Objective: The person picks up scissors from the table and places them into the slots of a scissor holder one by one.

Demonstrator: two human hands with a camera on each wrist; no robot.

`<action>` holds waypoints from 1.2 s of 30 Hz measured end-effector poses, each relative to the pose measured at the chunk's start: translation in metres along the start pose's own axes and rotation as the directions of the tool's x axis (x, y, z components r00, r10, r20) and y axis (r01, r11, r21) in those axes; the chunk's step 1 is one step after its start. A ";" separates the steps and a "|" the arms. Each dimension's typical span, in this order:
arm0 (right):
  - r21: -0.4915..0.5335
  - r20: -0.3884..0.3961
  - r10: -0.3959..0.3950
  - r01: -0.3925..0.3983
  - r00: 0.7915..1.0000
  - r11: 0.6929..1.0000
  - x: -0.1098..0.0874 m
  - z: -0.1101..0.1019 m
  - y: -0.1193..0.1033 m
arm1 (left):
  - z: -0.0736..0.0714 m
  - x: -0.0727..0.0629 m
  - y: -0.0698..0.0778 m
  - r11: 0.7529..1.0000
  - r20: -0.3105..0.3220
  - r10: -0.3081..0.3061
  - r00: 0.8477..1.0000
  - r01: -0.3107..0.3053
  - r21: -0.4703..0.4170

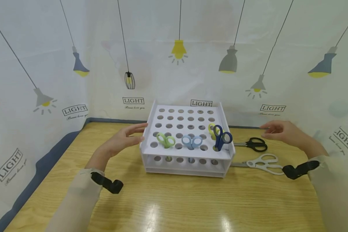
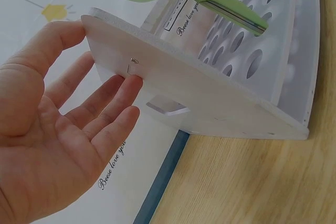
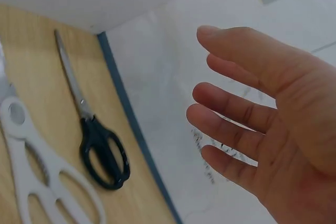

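A white rack (image 1: 188,154) with rows of round holes stands on the table. My left hand (image 1: 126,138) touches its left side panel with the fingertips, fingers relaxed, as the left wrist view also shows. Green scissors (image 1: 166,141), light blue scissors (image 1: 192,141) and dark blue scissors (image 1: 222,138) stand handles up in the front holes, with yellow scissors (image 1: 211,129) just behind the dark blue pair. To the right of the rack lie black-handled scissors (image 3: 105,156) and white-handled scissors (image 3: 42,166). Above and beyond them hovers my right hand (image 1: 284,133), holding nothing, fingers loosely bent.
A wooden table (image 1: 162,199) carries the rack. Behind and at both sides hangs a pale cloth (image 1: 104,64) printed with lamps, its dark blue border along the table's back edge. Black wrist cameras (image 1: 107,183) sit on both sleeves.
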State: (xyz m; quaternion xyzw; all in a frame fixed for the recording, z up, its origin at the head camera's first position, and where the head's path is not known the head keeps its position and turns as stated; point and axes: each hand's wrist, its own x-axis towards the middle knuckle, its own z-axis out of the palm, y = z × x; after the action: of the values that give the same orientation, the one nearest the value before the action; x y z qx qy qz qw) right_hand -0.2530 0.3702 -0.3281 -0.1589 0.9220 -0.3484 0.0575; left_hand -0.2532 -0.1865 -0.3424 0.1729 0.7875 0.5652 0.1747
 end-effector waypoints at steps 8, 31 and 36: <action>0.026 0.012 0.070 -0.070 0.997 0.997 -0.019 0.013 0.040 | 0.001 -0.002 0.001 1.000 -0.001 0.000 1.000 0.000 0.001; 0.052 0.052 0.135 -0.138 0.989 0.989 -0.049 0.043 0.098 | 0.001 0.000 0.003 0.999 0.016 0.019 1.000 -0.019 -0.039; 0.032 0.050 0.135 -0.137 0.990 0.990 -0.047 0.050 0.099 | 0.002 -0.001 0.003 0.999 0.013 0.021 1.000 -0.021 -0.038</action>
State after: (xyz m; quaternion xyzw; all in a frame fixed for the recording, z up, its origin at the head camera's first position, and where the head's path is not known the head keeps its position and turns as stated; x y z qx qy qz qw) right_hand -0.2230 0.4248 -0.4311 -0.1030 0.9228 -0.3560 0.1057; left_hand -0.2508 -0.1848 -0.3401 0.1816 0.7736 0.5806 0.1772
